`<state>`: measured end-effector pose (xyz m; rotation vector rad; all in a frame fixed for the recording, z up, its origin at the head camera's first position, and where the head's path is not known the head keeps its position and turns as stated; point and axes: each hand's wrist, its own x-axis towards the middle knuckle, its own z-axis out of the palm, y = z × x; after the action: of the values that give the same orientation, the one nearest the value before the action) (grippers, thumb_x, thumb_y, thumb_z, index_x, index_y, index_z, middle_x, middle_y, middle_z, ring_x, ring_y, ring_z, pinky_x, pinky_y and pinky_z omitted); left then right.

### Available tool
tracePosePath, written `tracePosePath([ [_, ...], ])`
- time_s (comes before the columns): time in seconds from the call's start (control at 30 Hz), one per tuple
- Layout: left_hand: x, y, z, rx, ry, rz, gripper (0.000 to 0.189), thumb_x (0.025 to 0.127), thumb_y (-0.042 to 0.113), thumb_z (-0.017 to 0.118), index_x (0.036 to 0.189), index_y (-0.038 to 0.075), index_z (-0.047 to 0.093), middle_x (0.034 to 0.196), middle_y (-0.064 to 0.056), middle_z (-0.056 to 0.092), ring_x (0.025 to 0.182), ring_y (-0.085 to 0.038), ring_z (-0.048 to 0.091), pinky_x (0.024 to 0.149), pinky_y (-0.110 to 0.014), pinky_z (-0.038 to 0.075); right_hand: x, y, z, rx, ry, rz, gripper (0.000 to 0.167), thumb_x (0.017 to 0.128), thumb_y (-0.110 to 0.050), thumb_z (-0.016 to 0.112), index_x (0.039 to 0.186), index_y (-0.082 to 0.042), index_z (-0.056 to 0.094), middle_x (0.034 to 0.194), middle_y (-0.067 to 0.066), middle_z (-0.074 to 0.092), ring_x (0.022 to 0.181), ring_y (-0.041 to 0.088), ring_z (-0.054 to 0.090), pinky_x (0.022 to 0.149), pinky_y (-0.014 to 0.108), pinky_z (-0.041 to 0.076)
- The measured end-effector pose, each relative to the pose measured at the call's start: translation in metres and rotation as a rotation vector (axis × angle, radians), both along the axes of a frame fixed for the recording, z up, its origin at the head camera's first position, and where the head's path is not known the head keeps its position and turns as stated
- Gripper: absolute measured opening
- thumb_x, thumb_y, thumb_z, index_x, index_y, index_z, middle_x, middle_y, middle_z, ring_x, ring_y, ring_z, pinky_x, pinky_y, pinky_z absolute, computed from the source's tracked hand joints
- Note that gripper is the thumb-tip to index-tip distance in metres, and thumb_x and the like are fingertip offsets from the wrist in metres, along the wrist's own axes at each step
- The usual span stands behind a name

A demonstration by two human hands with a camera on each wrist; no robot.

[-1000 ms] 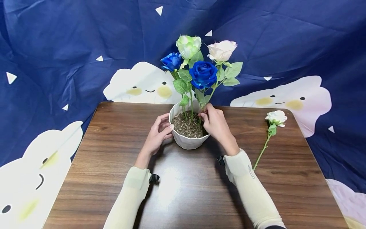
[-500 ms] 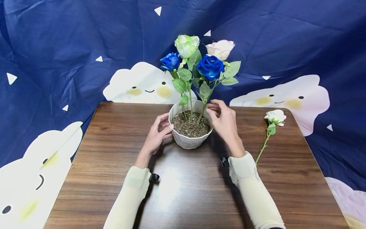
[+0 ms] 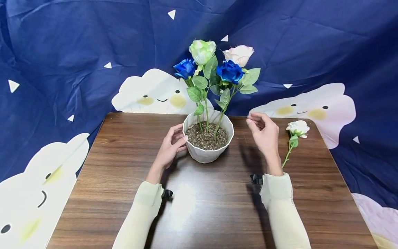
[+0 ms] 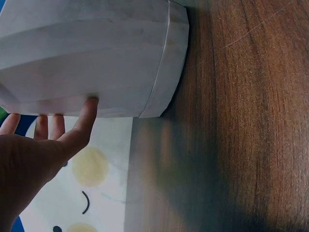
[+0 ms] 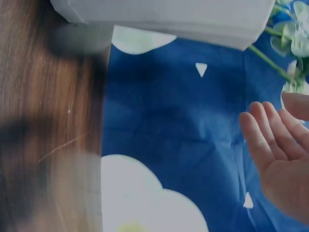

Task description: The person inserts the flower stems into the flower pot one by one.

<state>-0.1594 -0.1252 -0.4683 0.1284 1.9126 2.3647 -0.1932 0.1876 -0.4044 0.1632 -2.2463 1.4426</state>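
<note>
A white faceted flowerpot [image 3: 205, 156] full of soil [image 3: 207, 138] stands upright on the table. Planted in it are a green-white rose [image 3: 202, 52], a pale pink rose [image 3: 238, 55] and two blue ones, a left blue rose [image 3: 185, 68] and a right blue rose [image 3: 230, 72]. My left hand [image 3: 169, 148] rests against the pot's left side; in the left wrist view its fingertips touch the outer wall. To the right of the pot my right hand [image 3: 265, 135] is raised and holds nothing, its fingers loosely bent in the right wrist view.
A white rose [image 3: 297, 128] with a green stem lies on the brown wooden table [image 3: 211, 207], right of my right hand. My right arm partly hides its lower stem. Behind the table hangs a dark blue cloth [image 3: 77, 41] printed with clouds.
My right hand has let go of the right blue rose's stem and moved right, away from the pot. That bloom now stands higher and farther right. My left hand has stayed put.
</note>
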Motion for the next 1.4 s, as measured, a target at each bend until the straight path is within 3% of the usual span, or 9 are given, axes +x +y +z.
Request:
tracePosePath([
  [0.1, 0.0, 0.0, 0.0, -0.003, 0.001, 0.002, 0.055, 0.099, 0.01, 0.063, 0.149, 0.011, 0.043, 0.144, -0.018, 0.044, 0.121, -0.026, 0.05, 0.094, -0.057, 0.053, 0.005, 0.004, 0.005, -0.028, 0.001, -0.021, 0.023, 0.091, 0.006, 0.07, 0.113, 0.011, 0.068, 0.105, 0.028, 0.072, 0.084, -0.006, 0.064, 0.076, 0.009, 0.051],
  [0.23, 0.001, 0.0, 0.0, -0.004, -0.004, 0.001, 0.055, 0.099, 0.011, 0.063, 0.15, 0.01, 0.042, 0.144, -0.019, 0.044, 0.121, -0.026, 0.051, 0.094, -0.056, 0.053, 0.014, 0.009, 0.016, -0.092, 0.01, -0.024, 0.023, 0.091, 0.012, 0.066, 0.112, 0.018, 0.064, 0.102, 0.032, 0.07, 0.083, -0.001, 0.067, 0.078, 0.011, 0.053],
  [0.4, 0.001, 0.0, 0.0, -0.002, -0.004, -0.002, 0.056, 0.099, 0.01, 0.062, 0.15, 0.009, 0.041, 0.144, -0.02, 0.043, 0.12, -0.025, 0.051, 0.095, -0.054, 0.053, 0.015, 0.024, 0.016, -0.242, 0.025, -0.018, 0.025, 0.092, 0.012, 0.062, 0.115, 0.022, 0.06, 0.091, 0.007, 0.073, 0.076, 0.002, 0.07, 0.075, 0.013, 0.055],
  [0.5, 0.001, 0.0, 0.0, 0.002, -0.001, 0.0, 0.055, 0.098, 0.01, 0.062, 0.15, 0.009, 0.041, 0.144, -0.019, 0.043, 0.12, -0.024, 0.051, 0.094, -0.055, 0.053, 0.016, 0.033, 0.014, -0.33, 0.026, -0.012, 0.02, 0.093, 0.013, 0.06, 0.113, 0.017, 0.063, 0.088, -0.003, 0.072, 0.073, 0.003, 0.07, 0.073, 0.017, 0.058],
  [0.63, 0.0, -0.001, 0.0, 0.002, -0.001, 0.002, 0.055, 0.098, 0.01, 0.062, 0.149, 0.01, 0.042, 0.143, -0.018, 0.044, 0.12, -0.025, 0.051, 0.093, -0.055, 0.054, 0.01, 0.049, -0.001, -0.456, 0.006, -0.018, 0.018, 0.094, 0.011, 0.061, 0.111, 0.007, 0.065, 0.088, 0.002, 0.074, 0.073, 0.009, 0.072, 0.069, 0.023, 0.06],
  [0.73, 0.0, 0.0, 0.0, -0.001, -0.005, 0.0, 0.055, 0.098, 0.009, 0.062, 0.149, 0.01, 0.042, 0.143, -0.018, 0.044, 0.119, -0.025, 0.051, 0.093, -0.054, 0.054, 0.007, 0.061, -0.012, -0.572, -0.032, -0.039, 0.017, 0.095, 0.01, 0.062, 0.111, 0.007, 0.064, 0.089, 0.009, 0.074, 0.074, 0.014, 0.073, 0.067, 0.024, 0.06],
  [0.83, 0.0, 0.0, 0.001, -0.002, -0.006, -0.003, 0.055, 0.098, 0.009, 0.062, 0.15, 0.01, 0.042, 0.143, -0.019, 0.044, 0.119, -0.025, 0.051, 0.094, -0.054, 0.054, 0.009, 0.069, -0.013, -0.657, -0.068, -0.064, 0.016, 0.095, 0.01, 0.061, 0.11, 0.005, 0.065, 0.09, 0.012, 0.074, 0.074, 0.017, 0.073, 0.066, 0.026, 0.06],
  [0.97, 0.001, 0.0, 0.001, 0.0, -0.005, -0.005, 0.055, 0.098, 0.009, 0.062, 0.15, 0.009, 0.041, 0.143, -0.019, 0.043, 0.119, -0.025, 0.051, 0.094, -0.054, 0.054, 0.012, 0.079, -0.016, -0.695, -0.087, -0.091, 0.016, 0.096, 0.009, 0.06, 0.108, 0.0, 0.066, 0.09, 0.012, 0.075, 0.074, 0.018, 0.074, 0.065, 0.027, 0.061],
  [1.4, 0.001, 0.001, 0.001, 0.002, 0.009, 0.002, 0.054, 0.098, 0.007, 0.061, 0.149, 0.01, 0.042, 0.143, -0.019, 0.044, 0.119, -0.025, 0.051, 0.092, -0.055, 0.054, 0.022, 0.12, -0.038, -0.887, -0.149, -0.197, 0.013, 0.094, 0.013, 0.059, 0.102, 0.003, 0.065, 0.08, 0.014, 0.074, 0.062, 0.019, 0.071, 0.054, 0.029, 0.06],
])
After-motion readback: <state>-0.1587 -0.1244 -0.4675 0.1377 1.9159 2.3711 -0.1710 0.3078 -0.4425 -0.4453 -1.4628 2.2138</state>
